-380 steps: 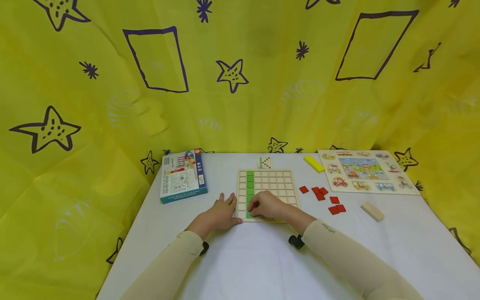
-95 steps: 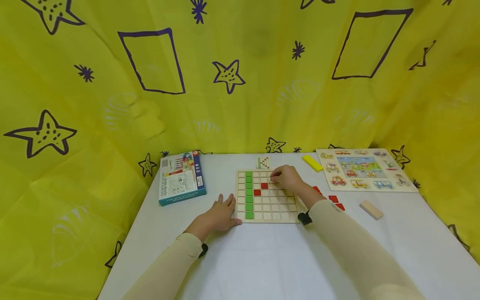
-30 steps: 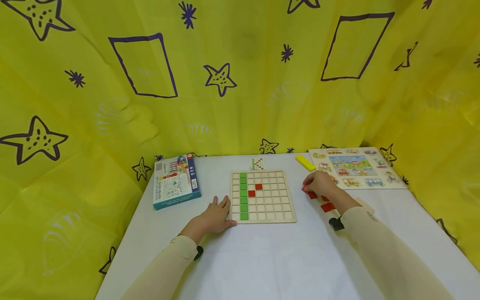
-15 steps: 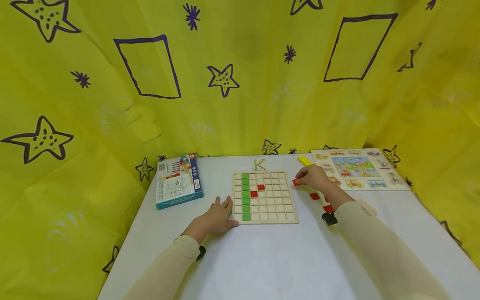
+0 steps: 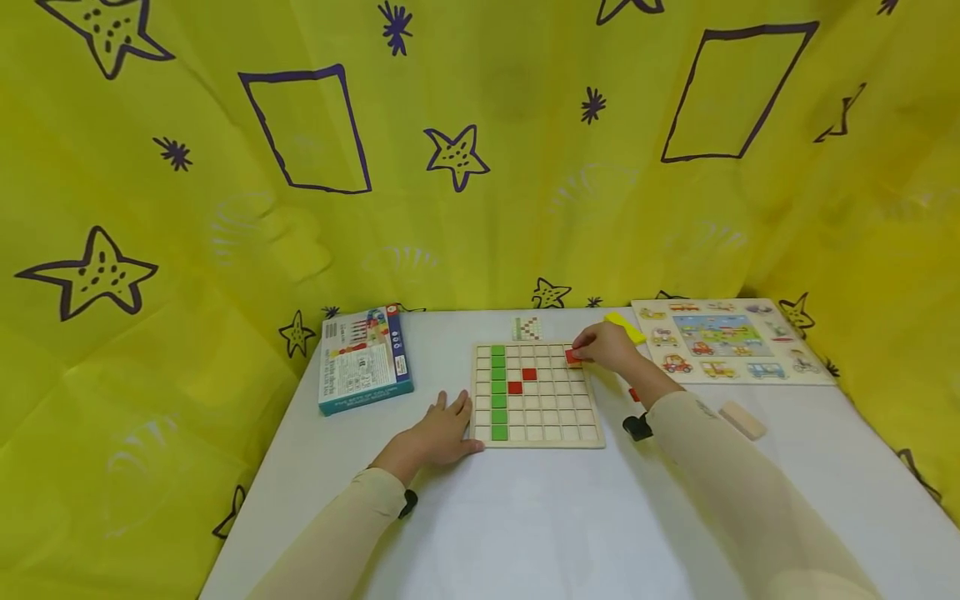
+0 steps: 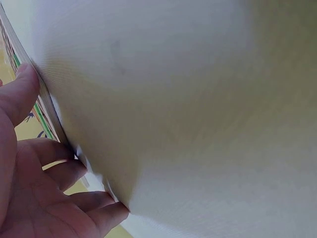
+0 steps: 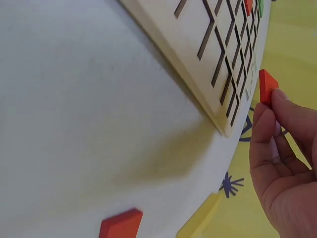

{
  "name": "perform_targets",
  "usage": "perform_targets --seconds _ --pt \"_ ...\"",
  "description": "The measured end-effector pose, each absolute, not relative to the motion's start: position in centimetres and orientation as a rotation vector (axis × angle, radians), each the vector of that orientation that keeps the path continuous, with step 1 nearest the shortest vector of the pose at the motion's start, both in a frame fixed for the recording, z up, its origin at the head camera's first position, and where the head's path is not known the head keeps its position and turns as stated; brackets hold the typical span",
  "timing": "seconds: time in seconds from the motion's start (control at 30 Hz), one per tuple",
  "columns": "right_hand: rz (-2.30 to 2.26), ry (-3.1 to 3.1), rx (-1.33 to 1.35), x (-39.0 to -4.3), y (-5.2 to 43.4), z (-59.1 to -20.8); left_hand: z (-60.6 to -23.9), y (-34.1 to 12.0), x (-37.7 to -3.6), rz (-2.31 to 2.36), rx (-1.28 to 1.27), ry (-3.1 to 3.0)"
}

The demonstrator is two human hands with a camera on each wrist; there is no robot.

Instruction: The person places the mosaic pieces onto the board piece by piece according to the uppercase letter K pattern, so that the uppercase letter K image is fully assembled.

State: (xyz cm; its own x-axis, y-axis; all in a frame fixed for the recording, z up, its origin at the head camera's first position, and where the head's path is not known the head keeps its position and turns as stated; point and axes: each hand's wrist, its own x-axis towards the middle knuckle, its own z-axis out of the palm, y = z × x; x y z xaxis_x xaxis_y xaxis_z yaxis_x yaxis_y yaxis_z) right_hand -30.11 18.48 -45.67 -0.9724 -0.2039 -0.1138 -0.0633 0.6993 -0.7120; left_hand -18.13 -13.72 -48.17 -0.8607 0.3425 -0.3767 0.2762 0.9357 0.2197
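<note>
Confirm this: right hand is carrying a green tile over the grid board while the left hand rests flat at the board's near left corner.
Not quite: the tile pinched by the right hand is red, not green, as the right wrist view shows. The left hand does rest flat at the board corner.

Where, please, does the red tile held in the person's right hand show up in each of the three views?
Head: the red tile is at centre right, over the far right corner of the wooden grid board, pinched by the right hand.
Left wrist: not in it.
Right wrist: upper right, at the fingertips, just off the board's edge.
Shared landmark: the wooden grid board.
</note>
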Motion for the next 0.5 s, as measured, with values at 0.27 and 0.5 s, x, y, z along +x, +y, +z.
perform_targets --seconds 0.27,0.5 --pt "-1.131 2.759 -0.264 -31.1 16.8 -46.4 -48.2 -13.6 -18.2 0.204 0.466 2.683" --pt "-1.142 2.726 -0.238 -31.4 14.9 -47.2 -48.3 -13.7 -18.1 0.225 0.468 2.681"
